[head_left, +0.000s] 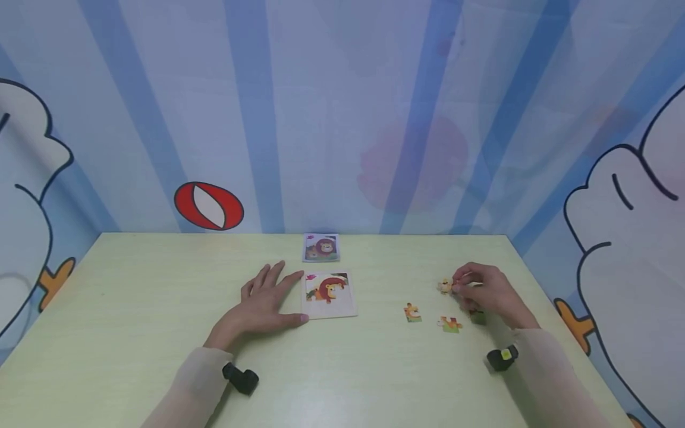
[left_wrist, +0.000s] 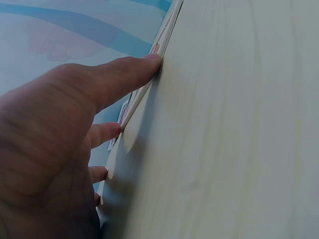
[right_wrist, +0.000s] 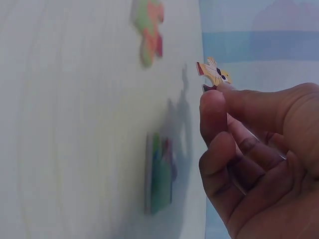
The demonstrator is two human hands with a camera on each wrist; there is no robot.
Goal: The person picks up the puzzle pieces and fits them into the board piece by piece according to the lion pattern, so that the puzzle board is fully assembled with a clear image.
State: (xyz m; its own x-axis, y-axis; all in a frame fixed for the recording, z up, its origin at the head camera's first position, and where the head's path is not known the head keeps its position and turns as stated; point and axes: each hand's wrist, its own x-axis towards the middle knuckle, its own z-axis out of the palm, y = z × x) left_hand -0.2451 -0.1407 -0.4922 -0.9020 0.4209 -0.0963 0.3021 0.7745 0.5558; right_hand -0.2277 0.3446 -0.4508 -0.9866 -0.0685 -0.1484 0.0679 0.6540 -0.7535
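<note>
A square puzzle board [head_left: 342, 308] with a partly filled lion picture lies at the middle of the table. My left hand [head_left: 264, 302] rests at its left edge, fingers spread, thumb and index finger touching the edge in the left wrist view. Between thumb and fingertips my right hand [head_left: 488, 291] pinches a puzzle piece [right_wrist: 216, 73] with part of an animal face, held above the table. Below that hand lies a green puzzle piece [head_left: 478, 317], partly hidden by it in the head view. Two loose puzzle pieces, one orange [head_left: 412, 312] and one orange-green [head_left: 451, 324], lie to its left.
Behind the board, near the table's back edge, lies a small stack or card with a lion picture [head_left: 321, 248]. A striped blue cloth [head_left: 321, 119] with cartoon prints stands around the pale wooden table [head_left: 342, 380].
</note>
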